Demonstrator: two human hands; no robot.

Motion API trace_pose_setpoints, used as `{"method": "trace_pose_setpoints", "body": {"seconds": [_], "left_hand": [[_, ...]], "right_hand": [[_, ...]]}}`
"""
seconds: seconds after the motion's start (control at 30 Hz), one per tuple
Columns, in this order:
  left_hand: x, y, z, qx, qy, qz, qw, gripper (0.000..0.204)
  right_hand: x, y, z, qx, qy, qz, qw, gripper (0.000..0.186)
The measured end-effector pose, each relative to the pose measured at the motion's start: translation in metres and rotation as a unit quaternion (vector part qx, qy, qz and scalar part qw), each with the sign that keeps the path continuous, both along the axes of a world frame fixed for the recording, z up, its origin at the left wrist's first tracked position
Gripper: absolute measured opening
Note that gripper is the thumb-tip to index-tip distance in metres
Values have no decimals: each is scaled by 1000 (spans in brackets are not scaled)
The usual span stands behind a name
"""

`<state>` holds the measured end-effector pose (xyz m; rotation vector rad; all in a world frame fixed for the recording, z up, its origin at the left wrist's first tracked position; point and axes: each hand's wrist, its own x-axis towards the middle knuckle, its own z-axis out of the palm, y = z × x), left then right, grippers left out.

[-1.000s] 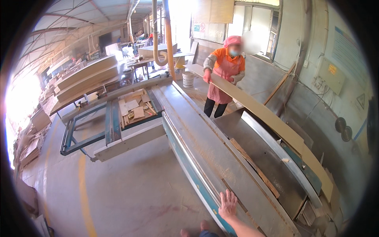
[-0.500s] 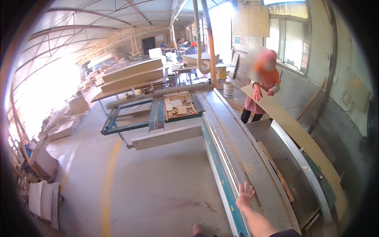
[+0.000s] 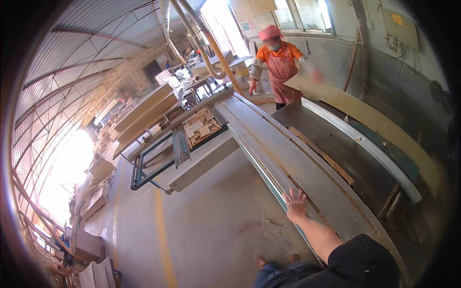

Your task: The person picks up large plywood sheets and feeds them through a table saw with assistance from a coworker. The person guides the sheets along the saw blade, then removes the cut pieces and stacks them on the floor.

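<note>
head cam | my right hand [image 3: 296,206] is resting on the long grey worktop [image 3: 305,168] stretching out ahead of me, fingers spread | left hand's out of frame, so can't tell | coworker [image 3: 280,65] in a pink apron [image 3: 283,79] is standing by the far end of a tan board [image 3: 366,111] lying off right

Grey floor [image 3: 216,192], yellow stripe [image 3: 163,235] | pale wall [image 3: 344,21], bright windows [image 3: 309,15] | corrugated roof [image 3: 91,21] overhead | white glare [image 3: 67,165] at left

The right forearm [image 3: 318,236] and black sleeve [image 3: 366,263] hide part of the worktop [image 3: 313,178]; the co-worker's face [image 3: 273,44] and one hand [image 3: 316,75] are blurred.
</note>
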<state>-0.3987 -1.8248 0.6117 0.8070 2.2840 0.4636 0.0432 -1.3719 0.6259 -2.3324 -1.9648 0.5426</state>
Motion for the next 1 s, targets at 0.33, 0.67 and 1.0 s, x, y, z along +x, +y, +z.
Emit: {"method": "trace_pose_setpoints", "body": {"seconds": [0.33,0.67,1.0], "left_hand": [[-14,136,-20,-53,-5,-82,995,43],[-46,361,-79,23,-189,-41,981,27],[-78,368,-114,-30,-48,-186,981,36]], "right_hand": [[8,17,-7,17,-27,8,999,86],[-2,44,-10,57,9,-15,998,83],[-14,90,-32,104,-10,-7,995,85]]}}
